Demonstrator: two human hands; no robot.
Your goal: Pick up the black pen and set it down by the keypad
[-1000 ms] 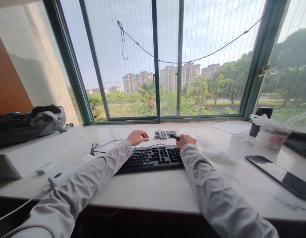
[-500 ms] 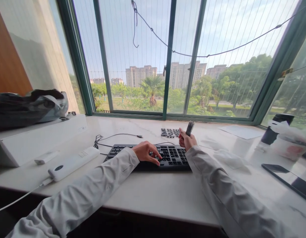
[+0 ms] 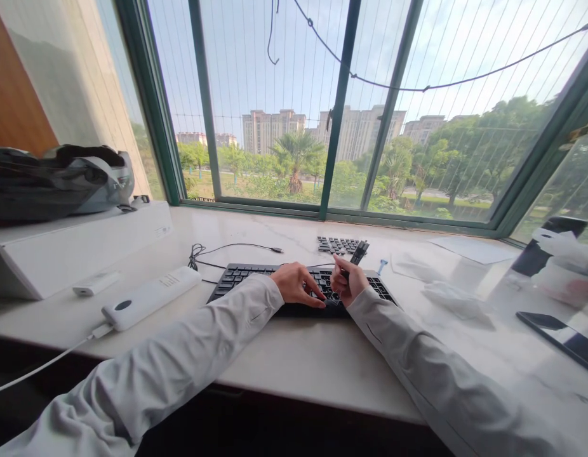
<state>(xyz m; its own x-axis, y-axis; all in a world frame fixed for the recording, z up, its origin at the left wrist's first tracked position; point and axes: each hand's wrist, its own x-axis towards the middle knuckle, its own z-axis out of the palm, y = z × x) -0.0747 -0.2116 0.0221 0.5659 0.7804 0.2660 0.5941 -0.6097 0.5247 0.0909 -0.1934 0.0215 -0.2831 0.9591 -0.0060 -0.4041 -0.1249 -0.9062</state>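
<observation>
A black keyboard (image 3: 237, 271) lies across the white counter in front of me. Keycaps cover its left part, while bare key sockets show on the right. Low over the middle of it, my left hand (image 3: 298, 285) has thumb and fingers closed at what looks like a dark keycap (image 3: 331, 304). My right hand (image 3: 347, 279) is just beside it, wrapped round a dark slim tool (image 3: 359, 252) whose upper end sticks out above the fist. The tool's lower end is hard to make out. Loose black keycaps (image 3: 336, 244) lie in rows behind the keyboard.
A small blue-and-clear piece (image 3: 382, 265) lies behind the keyboard's right end. Clear plastic bags (image 3: 458, 301) and a dark tablet-like device (image 3: 555, 336) are at right. A cable (image 3: 232, 246), white power bank (image 3: 151, 298) and white box (image 3: 79, 247) bearing a bag occupy the left.
My right hand has come down and left with the tool, from behind the keyboard to over its keys beside my left hand. My left hand has shifted slightly right. The view has tilted a little.
</observation>
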